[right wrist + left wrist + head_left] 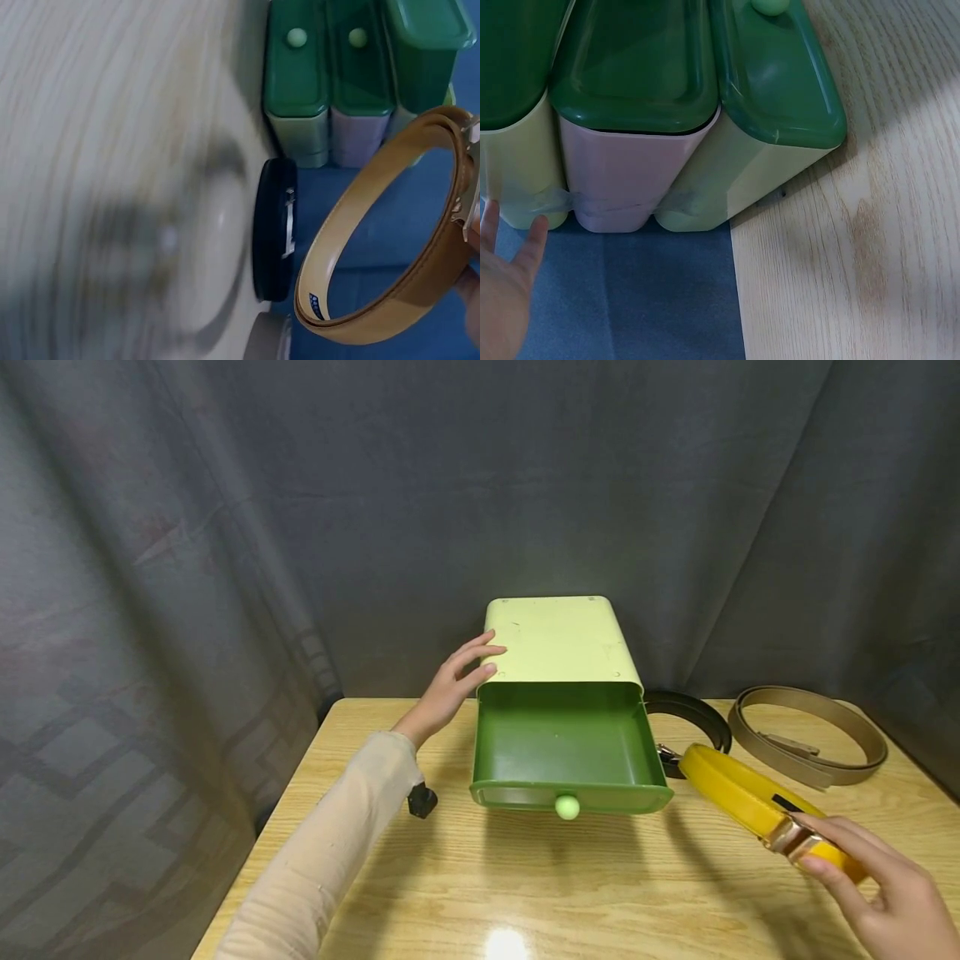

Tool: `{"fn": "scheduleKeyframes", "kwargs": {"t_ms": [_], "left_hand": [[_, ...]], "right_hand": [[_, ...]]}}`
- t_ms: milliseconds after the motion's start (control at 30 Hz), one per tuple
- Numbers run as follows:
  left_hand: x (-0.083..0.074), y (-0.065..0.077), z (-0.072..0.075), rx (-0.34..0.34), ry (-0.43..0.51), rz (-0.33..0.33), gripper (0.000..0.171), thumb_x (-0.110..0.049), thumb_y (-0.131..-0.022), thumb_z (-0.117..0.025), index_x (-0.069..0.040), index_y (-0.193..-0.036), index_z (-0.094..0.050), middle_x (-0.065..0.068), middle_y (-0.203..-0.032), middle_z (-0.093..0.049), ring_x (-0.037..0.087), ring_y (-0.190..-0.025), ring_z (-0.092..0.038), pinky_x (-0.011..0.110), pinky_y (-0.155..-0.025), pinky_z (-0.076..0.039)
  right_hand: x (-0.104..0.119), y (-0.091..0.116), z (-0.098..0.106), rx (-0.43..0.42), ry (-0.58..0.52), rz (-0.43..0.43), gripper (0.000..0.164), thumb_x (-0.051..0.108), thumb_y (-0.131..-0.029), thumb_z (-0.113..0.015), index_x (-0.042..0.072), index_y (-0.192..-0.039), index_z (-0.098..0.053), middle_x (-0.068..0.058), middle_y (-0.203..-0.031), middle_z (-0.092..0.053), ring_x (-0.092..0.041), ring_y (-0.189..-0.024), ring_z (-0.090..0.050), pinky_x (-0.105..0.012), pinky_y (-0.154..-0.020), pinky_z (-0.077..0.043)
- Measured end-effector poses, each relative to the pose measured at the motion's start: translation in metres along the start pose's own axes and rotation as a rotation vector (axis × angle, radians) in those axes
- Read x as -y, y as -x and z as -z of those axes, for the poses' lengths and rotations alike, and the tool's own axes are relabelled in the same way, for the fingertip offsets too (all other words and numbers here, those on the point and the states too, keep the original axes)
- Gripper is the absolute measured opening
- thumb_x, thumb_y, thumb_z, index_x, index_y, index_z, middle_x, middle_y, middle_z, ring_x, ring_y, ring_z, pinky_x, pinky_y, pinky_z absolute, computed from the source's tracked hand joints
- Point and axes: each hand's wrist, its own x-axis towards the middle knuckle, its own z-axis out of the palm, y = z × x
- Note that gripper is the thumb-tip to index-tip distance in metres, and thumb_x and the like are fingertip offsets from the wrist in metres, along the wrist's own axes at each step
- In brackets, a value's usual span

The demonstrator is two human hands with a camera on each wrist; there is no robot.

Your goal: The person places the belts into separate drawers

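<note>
A small drawer cabinet with a pale yellow-green top stands on the table, its top green drawer pulled out and empty, a round knob on its front. My left hand rests with extended fingers at the cabinet's upper left edge. To the right of the drawer, my right hand pinches a coiled yellow belt near its metal buckle, between thumb and fingers. Held above the table, the belt forms a loop in the right wrist view. Its far end is close to the drawer's front right corner.
Behind the held belt lies a coiled black belt, partly hidden by the cabinet. A coiled brown belt lies at the table's back right. Lower pink drawer casing shows in the left wrist view. A dark curtain hangs behind the table.
</note>
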Motion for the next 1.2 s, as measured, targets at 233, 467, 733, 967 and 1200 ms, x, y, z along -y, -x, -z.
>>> {"fn": "scheduleKeyframes", "kwargs": {"t_ms": [233, 467, 733, 967, 1200], "left_hand": [[0.000, 0.000, 0.000, 0.000, 0.016, -0.011, 0.035, -0.020, -0.105, -0.050, -0.012, -0.139, -0.057, -0.010, -0.159, -0.030, 0.009, -0.147, -0.018, 0.054, -0.116, -0.019], [0.000, 0.000, -0.001, 0.003, 0.023, -0.034, 0.036, -0.017, -0.105, -0.049, -0.007, -0.139, -0.056, -0.004, -0.160, -0.029, 0.014, -0.148, -0.018, 0.056, -0.117, -0.017], [-0.002, 0.001, -0.003, -0.001, 0.012, -0.009, 0.035, -0.020, -0.105, -0.050, -0.013, -0.138, -0.058, -0.012, -0.158, -0.030, 0.006, -0.146, -0.019, 0.052, -0.116, -0.020], [-0.001, 0.002, -0.003, 0.003, 0.020, -0.019, 0.035, -0.021, -0.105, -0.050, -0.013, -0.139, -0.057, -0.011, -0.158, -0.029, 0.008, -0.146, -0.018, 0.054, -0.116, -0.020], [-0.001, 0.002, -0.003, 0.002, 0.018, -0.020, 0.035, -0.021, -0.105, -0.050, -0.013, -0.139, -0.057, -0.012, -0.158, -0.029, 0.007, -0.146, -0.018, 0.054, -0.116, -0.020]], "right_hand": [[0.022, -0.008, 0.003, -0.088, -0.082, 0.085, 0.030, -0.007, -0.086, -0.072, -0.002, -0.116, -0.070, 0.031, -0.107, -0.056, 0.013, -0.086, -0.048, -0.004, -0.063, -0.036], [0.036, -0.015, 0.009, -0.100, -0.108, 0.196, 0.026, -0.003, -0.094, -0.063, -0.016, -0.117, -0.063, 0.024, -0.112, -0.058, 0.009, -0.089, -0.051, -0.003, -0.071, -0.039], [0.049, -0.020, 0.012, -0.144, -0.223, 0.213, 0.028, 0.001, -0.098, -0.059, -0.015, -0.121, -0.062, 0.020, -0.113, -0.060, 0.007, -0.087, -0.052, -0.011, -0.052, -0.035], [0.062, -0.026, 0.014, -0.125, -0.213, 0.214, 0.025, -0.005, -0.096, -0.059, -0.018, -0.116, -0.062, 0.017, -0.105, -0.062, 0.003, -0.082, -0.052, -0.011, -0.057, -0.036], [0.073, -0.030, 0.011, -0.108, -0.219, 0.300, 0.035, 0.014, -0.101, -0.058, -0.018, -0.117, -0.063, 0.012, -0.104, -0.064, 0.001, -0.088, -0.055, -0.008, -0.063, -0.040]]}}
